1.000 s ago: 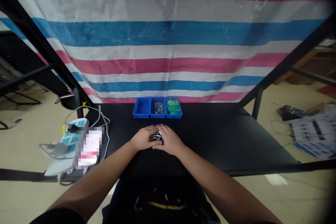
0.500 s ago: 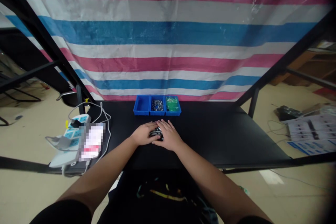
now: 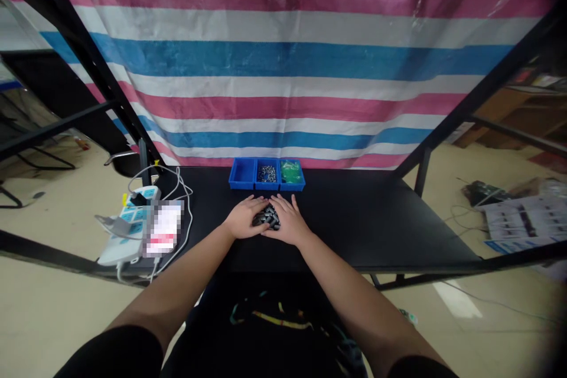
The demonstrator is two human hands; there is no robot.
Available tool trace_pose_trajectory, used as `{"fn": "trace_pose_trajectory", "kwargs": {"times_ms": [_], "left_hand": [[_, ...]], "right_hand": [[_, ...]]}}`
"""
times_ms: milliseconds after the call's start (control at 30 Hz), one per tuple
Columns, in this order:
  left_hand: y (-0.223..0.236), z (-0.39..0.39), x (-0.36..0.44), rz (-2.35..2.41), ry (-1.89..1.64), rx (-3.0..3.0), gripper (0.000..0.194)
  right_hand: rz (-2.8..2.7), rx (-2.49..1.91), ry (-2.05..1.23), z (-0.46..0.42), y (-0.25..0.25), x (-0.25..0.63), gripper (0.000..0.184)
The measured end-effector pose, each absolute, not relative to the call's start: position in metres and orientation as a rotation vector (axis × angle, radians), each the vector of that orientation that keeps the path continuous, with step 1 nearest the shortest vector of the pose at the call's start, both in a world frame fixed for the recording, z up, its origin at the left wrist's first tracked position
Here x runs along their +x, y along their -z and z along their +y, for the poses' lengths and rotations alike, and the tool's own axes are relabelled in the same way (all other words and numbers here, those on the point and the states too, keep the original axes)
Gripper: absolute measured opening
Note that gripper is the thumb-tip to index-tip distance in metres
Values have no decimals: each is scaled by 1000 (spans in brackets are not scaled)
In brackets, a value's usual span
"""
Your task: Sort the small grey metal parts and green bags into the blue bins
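On the black tabletop, a heap of small dark cylindrical pieces (image 3: 268, 218), some with a metallic shine, lies between my two hands. My left hand (image 3: 245, 217) curves around its left side, fingers stretched forward and thumb along the near edge. My right hand (image 3: 289, 221) borders the right side the same way, with its fingers apart. The fingertips of both hands come close together at the far side, and the thumbs nearly meet at the near side. Palms and fingers cover part of the heap's edges.
Behind the hands stand three joined blue bins: the left bin (image 3: 244, 172) shows a bare bottom, the middle bin (image 3: 267, 186) has small metal parts, the right bin (image 3: 292, 187) green bagged items. A power strip (image 3: 116, 247), cables and a pixelated phone (image 3: 165, 227) lie left. A striped sheet (image 3: 283, 59) hangs behind.
My hands have parted slightly, and more of the dark pieces show between them. The camera view has shifted a little.
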State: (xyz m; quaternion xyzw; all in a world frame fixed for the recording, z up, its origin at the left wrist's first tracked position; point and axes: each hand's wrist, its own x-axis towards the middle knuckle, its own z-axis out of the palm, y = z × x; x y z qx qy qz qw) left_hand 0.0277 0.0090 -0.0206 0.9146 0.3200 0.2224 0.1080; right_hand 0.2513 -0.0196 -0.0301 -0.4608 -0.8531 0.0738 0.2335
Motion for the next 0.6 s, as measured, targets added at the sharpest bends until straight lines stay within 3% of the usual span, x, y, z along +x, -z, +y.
{"fn": "trace_pose_trajectory", "kwargs": {"times_ms": [200, 600], "left_hand": [[21, 2, 26, 1029, -621, 2675, 86], [22, 4, 27, 928, -604, 2628, 79]], "right_hand": [[-2354, -1287, -264, -18, 33, 252, 99], [-2351, -1250, -290, -16, 39, 253, 87]]}}
